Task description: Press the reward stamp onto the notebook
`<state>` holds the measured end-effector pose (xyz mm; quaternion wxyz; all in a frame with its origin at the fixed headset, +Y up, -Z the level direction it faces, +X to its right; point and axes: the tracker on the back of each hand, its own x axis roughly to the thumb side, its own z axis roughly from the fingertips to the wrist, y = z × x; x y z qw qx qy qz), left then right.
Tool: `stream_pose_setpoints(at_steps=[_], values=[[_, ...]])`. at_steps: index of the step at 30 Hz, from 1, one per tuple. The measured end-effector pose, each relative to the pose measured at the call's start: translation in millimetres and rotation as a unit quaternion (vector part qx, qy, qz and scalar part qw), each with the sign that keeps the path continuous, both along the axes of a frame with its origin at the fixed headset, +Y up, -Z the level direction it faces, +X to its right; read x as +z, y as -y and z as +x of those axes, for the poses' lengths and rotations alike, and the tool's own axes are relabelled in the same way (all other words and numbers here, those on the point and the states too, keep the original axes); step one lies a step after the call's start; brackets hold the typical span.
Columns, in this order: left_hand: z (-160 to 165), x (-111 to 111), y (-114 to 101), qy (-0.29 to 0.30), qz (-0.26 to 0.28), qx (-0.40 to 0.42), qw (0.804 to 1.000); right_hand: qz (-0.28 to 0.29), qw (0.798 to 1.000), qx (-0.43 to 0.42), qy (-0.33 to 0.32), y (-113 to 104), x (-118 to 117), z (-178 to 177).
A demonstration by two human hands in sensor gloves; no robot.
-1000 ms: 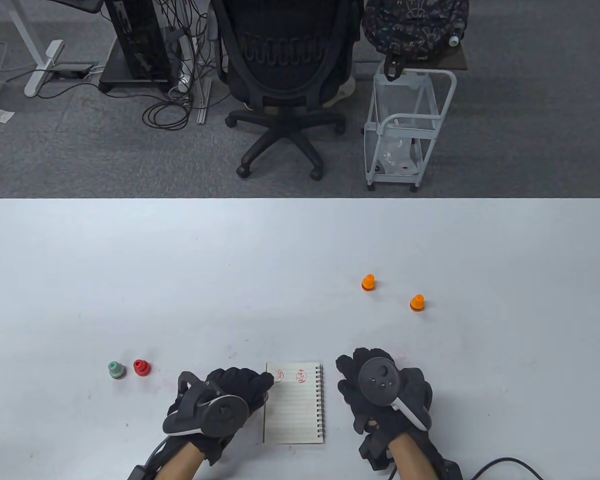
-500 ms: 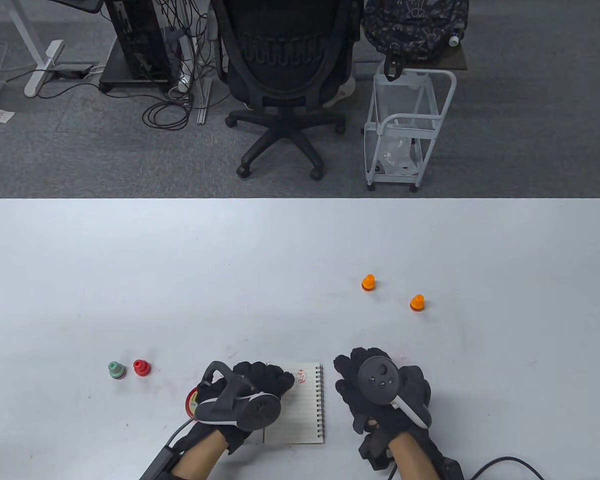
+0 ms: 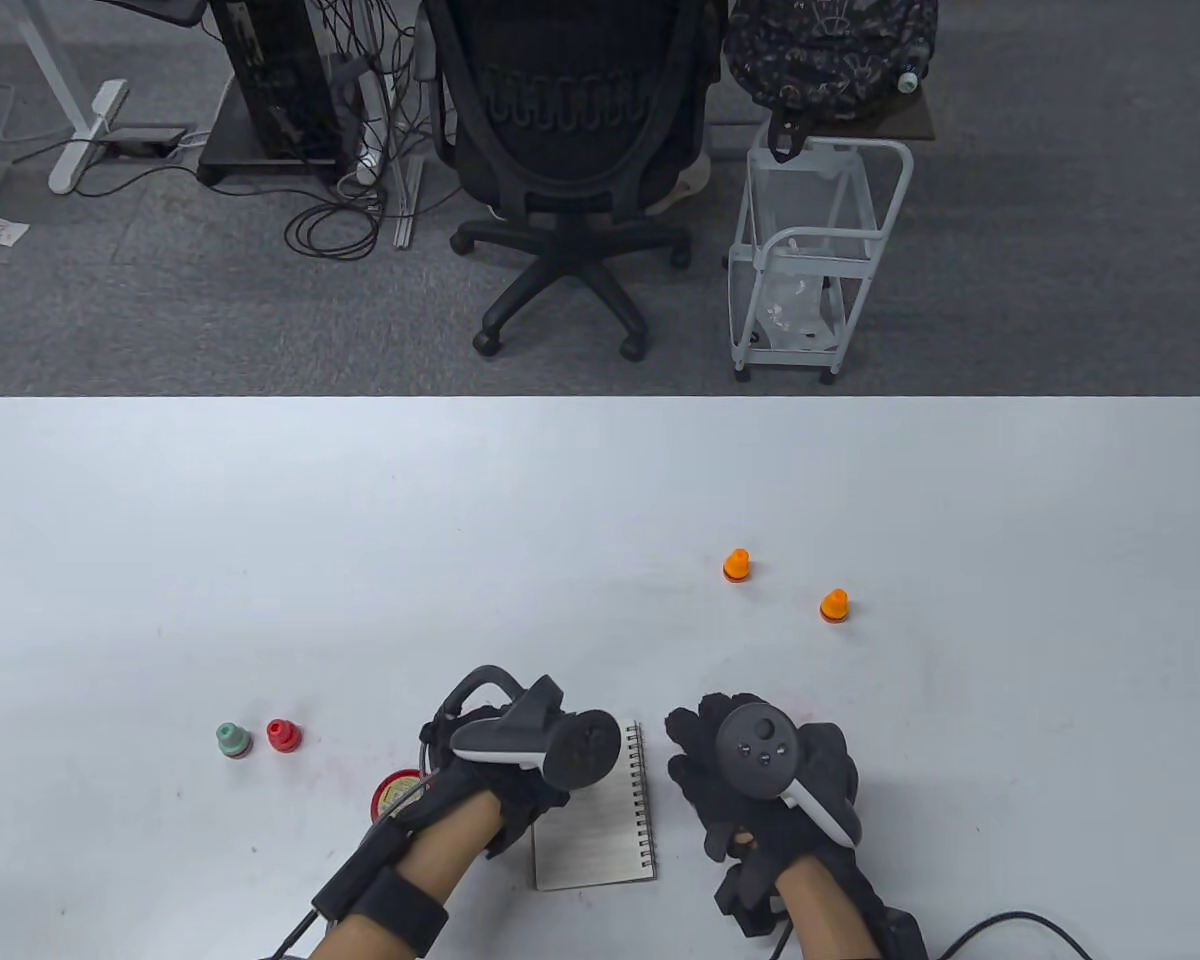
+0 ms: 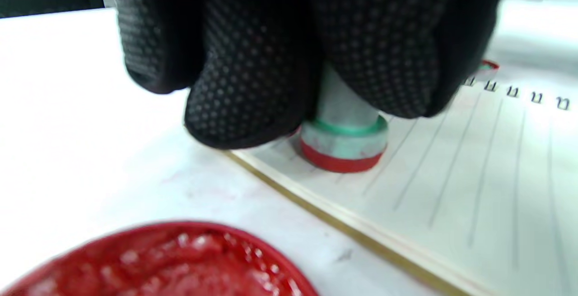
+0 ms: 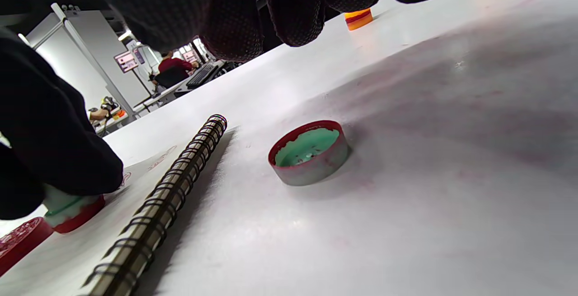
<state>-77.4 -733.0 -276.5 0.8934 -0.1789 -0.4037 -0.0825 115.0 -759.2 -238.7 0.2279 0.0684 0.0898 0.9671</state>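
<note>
A small spiral notebook [image 3: 600,830] lies near the table's front edge. My left hand [image 3: 515,800] is over its left part and pinches a pale green stamp [image 4: 345,140]. The stamp's red base sits flat on the lined page [image 4: 451,174], close to the page's left edge. My gloved fingers [image 4: 271,52] wrap the stamp's upper part. The same stamp [image 5: 72,210] shows in the right wrist view, beside the wire spiral [image 5: 167,196]. My right hand [image 3: 700,745] rests on the table right of the notebook and holds nothing. Its fingers [image 5: 293,7] hang above a loose stamp cap [image 5: 309,151].
An open red ink pad [image 3: 392,797] sits just left of the notebook, close under my left wrist [image 4: 171,264]. A green stamp [image 3: 231,740] and a red stamp [image 3: 282,736] stand further left. Two orange stamps [image 3: 736,566] [image 3: 834,606] stand beyond my right hand.
My left hand has moved right from the ink pad onto the notebook and rolled its wrist upward, uncovering the pad. The notebook has shifted slightly. The right hand has barely moved.
</note>
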Motion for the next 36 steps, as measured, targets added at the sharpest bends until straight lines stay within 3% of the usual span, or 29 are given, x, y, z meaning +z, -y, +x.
stream_pose_setpoints(at_steps=[5, 14, 19, 22, 31, 36], values=[[10, -2, 1, 0.02, -0.002, -0.04, 0.999, 0.002, 1.0, 0.001, 0.0, -1, 1, 1], [0, 10, 0, 0.058, 0.043, 0.006, 0.997, -0.002, 1.0, 0.007, -0.012, 0, 1, -3], [5, 14, 0, 0.088, 0.061, -0.017, 0.994, -0.001, 1.0, 0.008, -0.011, 0, 1, -3], [3, 14, 1, 0.081, 0.053, -0.008, 0.995, -0.003, 1.0, 0.008, -0.01, -1, 2, -2], [-1, 33, 5, 0.098, 0.118, -0.008, 0.988, -0.014, 1.0, 0.019, -0.012, 3, 2, -3], [-22, 46, -5, 0.054, 0.171, 0.053, 0.982, -0.026, 0.999, 0.03, -0.015, 6, 3, -3]])
